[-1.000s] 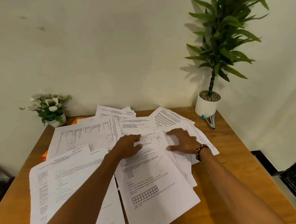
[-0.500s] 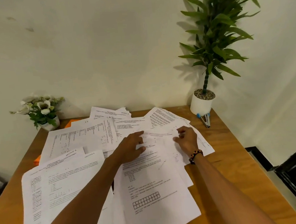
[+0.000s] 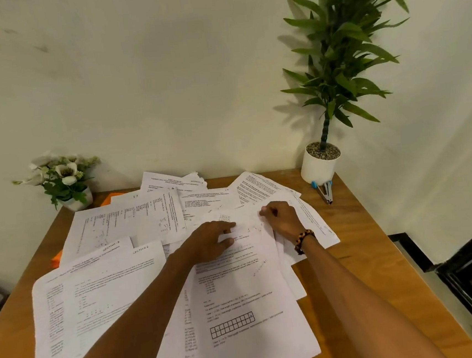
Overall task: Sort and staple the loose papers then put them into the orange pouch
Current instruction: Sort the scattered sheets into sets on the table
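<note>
- The right hand (image 3: 281, 217) has its fingers curled, pinching a sheet's top edge; the left hand (image 3: 209, 240) presses flat, fingers straight, on the neighbouring sheet.
- The loose papers (image 3: 119, 294) lie scattered and overlapping across the table (image 3: 358, 239); judging by that, sorting has barely begun and nothing looks stapled.
- The orange pouch (image 3: 56, 258) lies mostly buried under sheets at the left.
- The stapler (image 3: 325, 192) waits beside the plant pot (image 3: 318, 165); a flower pot (image 3: 72, 200) sits in the far-left corner.

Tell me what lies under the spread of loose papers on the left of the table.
An orange pouch peeks out at the papers' left edge, and again at the back near the flower pot. The sheets cover most of it, so its shape and opening are hidden.
</note>
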